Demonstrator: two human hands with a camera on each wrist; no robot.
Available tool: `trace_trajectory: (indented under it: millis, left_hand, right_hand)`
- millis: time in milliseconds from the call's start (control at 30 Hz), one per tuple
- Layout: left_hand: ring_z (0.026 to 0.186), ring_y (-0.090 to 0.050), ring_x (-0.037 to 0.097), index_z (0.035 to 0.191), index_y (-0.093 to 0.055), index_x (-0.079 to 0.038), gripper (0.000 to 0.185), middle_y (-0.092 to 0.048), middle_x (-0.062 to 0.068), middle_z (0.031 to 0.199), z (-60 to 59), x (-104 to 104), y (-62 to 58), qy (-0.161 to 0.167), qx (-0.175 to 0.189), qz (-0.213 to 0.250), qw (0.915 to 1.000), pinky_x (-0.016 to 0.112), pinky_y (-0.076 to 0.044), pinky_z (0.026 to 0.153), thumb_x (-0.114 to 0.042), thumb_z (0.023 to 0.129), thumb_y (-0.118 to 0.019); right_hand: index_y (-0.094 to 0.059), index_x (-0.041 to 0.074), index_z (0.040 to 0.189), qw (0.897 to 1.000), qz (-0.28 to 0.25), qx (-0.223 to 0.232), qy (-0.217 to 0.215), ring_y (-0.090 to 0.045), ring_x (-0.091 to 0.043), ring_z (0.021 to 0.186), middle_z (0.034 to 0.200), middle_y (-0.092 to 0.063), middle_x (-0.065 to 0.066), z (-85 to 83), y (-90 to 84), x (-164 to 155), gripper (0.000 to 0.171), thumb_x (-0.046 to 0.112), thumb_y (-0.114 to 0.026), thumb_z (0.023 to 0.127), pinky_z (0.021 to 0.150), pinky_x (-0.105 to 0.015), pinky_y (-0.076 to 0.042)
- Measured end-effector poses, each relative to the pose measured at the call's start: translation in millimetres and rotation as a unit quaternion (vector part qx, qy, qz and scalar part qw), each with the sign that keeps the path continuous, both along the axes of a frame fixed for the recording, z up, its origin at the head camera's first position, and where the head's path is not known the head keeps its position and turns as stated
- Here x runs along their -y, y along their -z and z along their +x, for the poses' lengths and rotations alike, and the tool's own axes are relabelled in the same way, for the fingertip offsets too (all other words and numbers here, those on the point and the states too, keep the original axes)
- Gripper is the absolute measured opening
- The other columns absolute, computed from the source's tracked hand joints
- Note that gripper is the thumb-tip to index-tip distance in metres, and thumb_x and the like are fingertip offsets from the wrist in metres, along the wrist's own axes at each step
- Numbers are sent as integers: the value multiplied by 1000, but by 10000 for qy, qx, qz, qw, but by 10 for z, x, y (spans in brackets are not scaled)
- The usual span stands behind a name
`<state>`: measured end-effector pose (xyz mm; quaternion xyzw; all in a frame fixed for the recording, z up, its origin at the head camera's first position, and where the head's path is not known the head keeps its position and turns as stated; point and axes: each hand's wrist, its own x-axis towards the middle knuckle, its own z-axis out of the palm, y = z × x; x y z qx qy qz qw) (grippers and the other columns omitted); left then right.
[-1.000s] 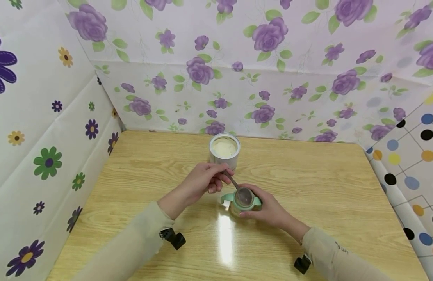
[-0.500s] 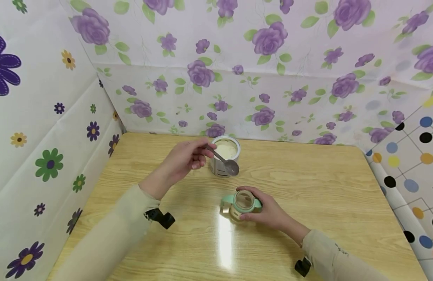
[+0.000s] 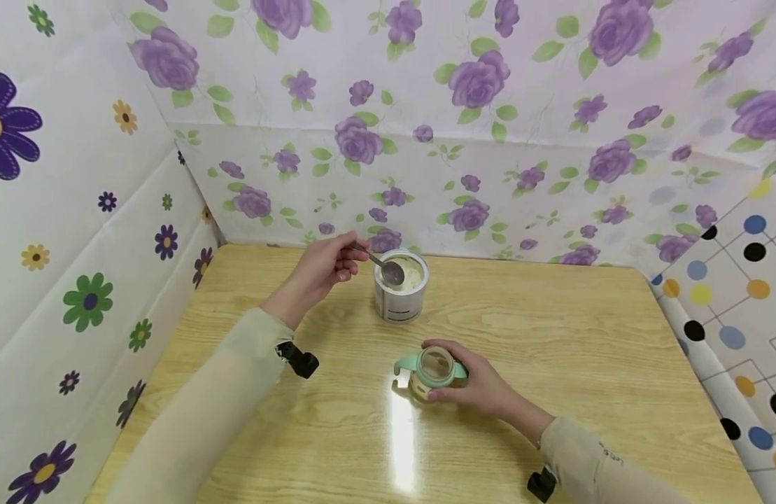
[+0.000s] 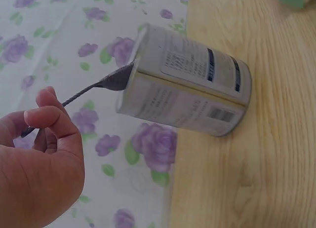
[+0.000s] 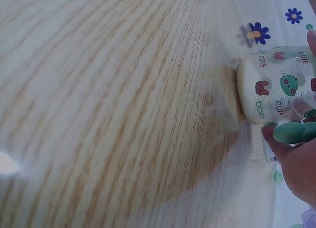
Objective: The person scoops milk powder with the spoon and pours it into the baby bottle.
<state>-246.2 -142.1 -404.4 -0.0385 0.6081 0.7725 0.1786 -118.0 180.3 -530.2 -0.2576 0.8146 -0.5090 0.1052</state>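
Note:
My left hand (image 3: 318,271) pinches the thin handle of a dark metal spoon (image 3: 393,273) between thumb and fingers. The spoon's bowl lies over the mouth of a can (image 3: 400,306) with pale powder inside; in the left wrist view the bowl of the spoon (image 4: 118,79) dips partly behind the can's rim. Nearer to me, my right hand (image 3: 478,381) holds a clear baby bottle (image 3: 420,386) by its right side, thumb in front and fingers behind. The bottle is uncapped and upright, with green side handles. Cartoon prints and a pale layer at its base show on the bottle (image 5: 264,87).
Everything stands on a wooden table (image 3: 551,336). A flowered cloth wall (image 3: 287,189) rises right behind the can. Patterned cloths also close off the left and right sides. A black wrist camera (image 3: 297,359) is strapped to the left sleeve.
My left hand has carried the spoon from above the bottle's mouth back and left to the can's opening. My right hand has kept its hold on the bottle in the same place.

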Motion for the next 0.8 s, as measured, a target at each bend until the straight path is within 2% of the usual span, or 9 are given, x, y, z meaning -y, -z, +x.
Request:
trace_trajectory:
  millis: [167, 333, 467, 567, 667, 800]
  left_hand:
    - [63, -61, 10, 135, -64, 7, 45, -74, -1, 82, -54, -15, 128, -124, 223, 15, 9997, 18, -44, 52, -32, 115, -54]
    - [63, -62, 10, 134, -65, 5, 43, -75, -1, 83, -65, -34, 185, -141, 346, 40, 9993, 18, -46, 54, -32, 114, -55]
    - [66, -62, 10, 143, -60, 7, 50, -74, -1, 86, -68, -44, 204, -98, 347, 39, 9993, 18, -47, 56, -34, 115, -54]
    - [67, -62, 10, 146, -58, 7, 53, -75, -1, 87, -83, -44, 226, -116, 434, 207, 9988, 18, -47, 56, -36, 115, -53]
    - [67, -62, 10, 143, -60, 6, 51, -76, -1, 86, -102, -39, 258, -171, 551, 450, 9973, 19, -47, 57, -37, 115, -53]
    - [67, -62, 11, 128, -68, 0, 43, -77, 0, 84, -114, -42, 299, -210, 645, 630, 9957, 20, -47, 57, -38, 115, -52]
  right_hand:
    - [-52, 16, 158, 10000, -29, 39, -50, -57, -25, 141, 154, -59, 7, 1, 11, 0, 85, 29, -95, 85, 117, -41, -44]
    - [-43, 14, 163, 9998, 66, -18, -167, -54, -29, 144, 160, -55, -3, 10, -15, -32, 95, 28, -94, 85, 120, -40, -40]
    - [-32, 18, 169, 9993, 290, 62, -244, -50, -31, 147, 165, -48, -8, 28, -71, -123, 106, 27, -95, 84, 122, -47, -39]
    - [-30, 20, 169, 9987, 330, 129, -361, -46, -32, 151, 168, -43, -11, 24, -115, -232, 106, 21, -94, 85, 121, -55, -39]
    - [-31, 20, 169, 9984, 296, 100, -471, -42, -35, 153, 168, -42, -12, -9, -185, -359, 104, 16, -93, 86, 119, -59, -39]
    - [-33, 14, 168, 9981, 383, -100, -476, -42, -38, 152, 168, -42, -11, -115, -324, -530, 99, 18, -91, 88, 118, -61, -40]
